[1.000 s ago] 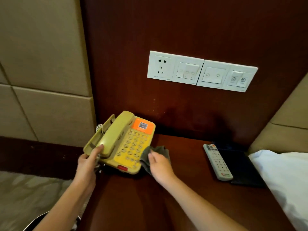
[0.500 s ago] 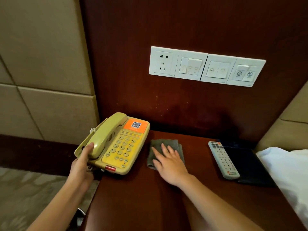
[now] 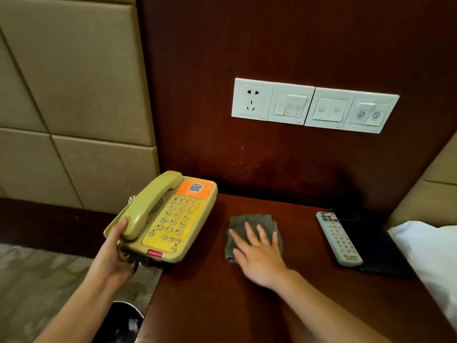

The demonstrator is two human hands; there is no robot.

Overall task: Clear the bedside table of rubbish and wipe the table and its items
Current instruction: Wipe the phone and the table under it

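1. Nearest, low beside the table's left edge, a dark round container (image 3: 123,323) stands on the patterned carpet (image 3: 37,280); what kind it is cannot be told.
2. The dark red wooden bedside table (image 3: 210,305) fills the lower middle, with both forearms reaching in over it.
3. The left hand (image 3: 111,256) grasps the yellow telephone (image 3: 173,219) by its near left corner. The thumb lies on the end of the handset (image 3: 150,206) and the fingers curl underneath.
4. The telephone is tilted, and its left part sticks out past the table's left edge. Whether its base touches the wood cannot be told.
5. The right hand (image 3: 259,258) lies flat, its fingers straight and spread, pressing on a grey cloth (image 3: 262,219) in the middle of the table, just right of the telephone.
6. Further right, a white remote control (image 3: 337,237) rests partly on a dark flat folder (image 3: 371,243), well apart from the cloth.
7. White bedding (image 3: 425,251) lies against the table's right side.
8. Behind, a white row of a socket and switches (image 3: 314,105) sits on the dark wood wall (image 3: 272,45), with beige padded panels (image 3: 74,82) to the left.
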